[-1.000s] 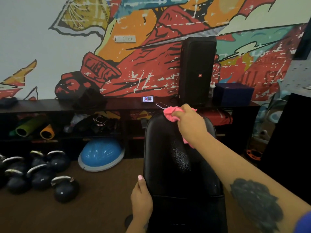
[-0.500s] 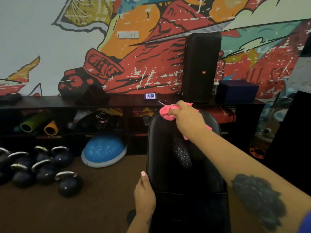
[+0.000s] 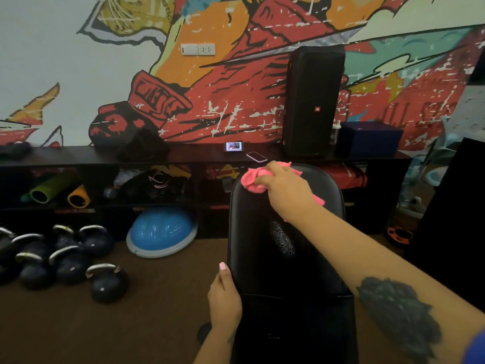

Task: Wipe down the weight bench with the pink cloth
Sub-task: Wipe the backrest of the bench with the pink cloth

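The black padded weight bench [image 3: 265, 258] runs away from me in the middle of the view. My right hand [image 3: 287, 191] presses the crumpled pink cloth [image 3: 252, 180] onto the far top end of the pad, near its left corner; part of the cloth sticks out under my wrist. My left hand [image 3: 224, 302] grips the bench's left edge close to the seam between the two pads, thumb up along the side. A shiny speckled patch shows on the pad below my right wrist.
Several kettlebells [image 3: 70, 261] lie on the brown floor at left, beside a blue balance dome [image 3: 161, 232]. A low dark shelf [image 3: 183, 153] behind the bench carries a phone [image 3: 256, 156], a small screen, a tall black speaker [image 3: 313, 101] and a blue box [image 3: 370, 139]. Rolled mats sit below.
My right hand has slid the pink cloth from the middle of the bench's top end toward its left corner. My left hand stays on the bench's left edge.
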Available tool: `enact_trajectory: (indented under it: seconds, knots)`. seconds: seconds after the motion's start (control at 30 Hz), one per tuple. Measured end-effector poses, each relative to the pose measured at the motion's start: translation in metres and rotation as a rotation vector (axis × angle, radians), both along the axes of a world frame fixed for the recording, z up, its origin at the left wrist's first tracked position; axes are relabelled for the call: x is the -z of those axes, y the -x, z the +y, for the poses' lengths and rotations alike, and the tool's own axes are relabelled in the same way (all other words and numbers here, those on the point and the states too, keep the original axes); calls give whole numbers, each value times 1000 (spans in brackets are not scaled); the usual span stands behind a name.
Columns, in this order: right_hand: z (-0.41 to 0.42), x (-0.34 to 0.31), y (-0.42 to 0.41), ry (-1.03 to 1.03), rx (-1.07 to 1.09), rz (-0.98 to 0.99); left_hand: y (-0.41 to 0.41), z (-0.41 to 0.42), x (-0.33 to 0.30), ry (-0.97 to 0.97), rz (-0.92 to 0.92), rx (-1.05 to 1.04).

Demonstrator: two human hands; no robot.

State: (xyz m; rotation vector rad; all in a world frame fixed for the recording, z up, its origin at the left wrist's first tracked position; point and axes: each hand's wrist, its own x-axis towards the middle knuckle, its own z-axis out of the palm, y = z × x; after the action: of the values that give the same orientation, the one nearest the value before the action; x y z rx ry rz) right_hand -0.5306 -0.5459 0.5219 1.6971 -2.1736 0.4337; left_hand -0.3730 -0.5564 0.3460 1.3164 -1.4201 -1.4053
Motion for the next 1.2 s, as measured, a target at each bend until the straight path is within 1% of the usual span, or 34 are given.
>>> enact_trajectory:
  seconds: [0.07, 0.13, 0.23, 0.3, 0.37, 0.47, 0.6, 0.7, 0.77, 0.87, 0.97, 1.03, 1.1, 1.17, 1.2]
  knots:
    - [-4, 4, -15, -22, -56, 33, 0, 0, 0, -3, 2, -17]
    - [2, 13, -25, -95, -151, 65, 1, 1, 0, 20, 7, -25]
    - [22, 26, -16, -178, -241, 118, 0, 3, -3, 21, 15, -16]
    - [31, 24, -2, -165, -195, 119, -1, 2, -4, -4, 15, 1]
    - [29, 15, 8, -126, -85, 95, -2, 2, -4, -25, 17, 14]
    - [15, 4, 0, -44, -5, 60, -1, 3, -4, -12, 18, 9]
    - [7, 13, -25, -121, -122, 107, -1, 4, -6, 17, 21, -19]
    - [21, 25, -20, -209, -211, 174, -1, 3, -5, 20, 26, -11]
    - [32, 27, -5, -188, -217, 195, -1, 2, -3, 13, 33, 7]
    - [35, 14, 15, -90, -89, 151, 0, 1, -1, -7, 33, 20]
    - [18, 1, 7, -26, 12, 119, 0, -1, 0, -32, 19, 19]
    - [9, 4, -8, -39, -24, 129, 0, -2, 1, -46, 19, 20]
    - [12, 16, -15, -86, -109, 124, 0, -2, 1, -48, 17, 15]
    - [27, 26, -6, -122, -177, 155, 0, 0, 0, -36, 30, 6]
    - [35, 27, 1, -94, -184, 171, 0, 1, -1, -23, 42, 6]
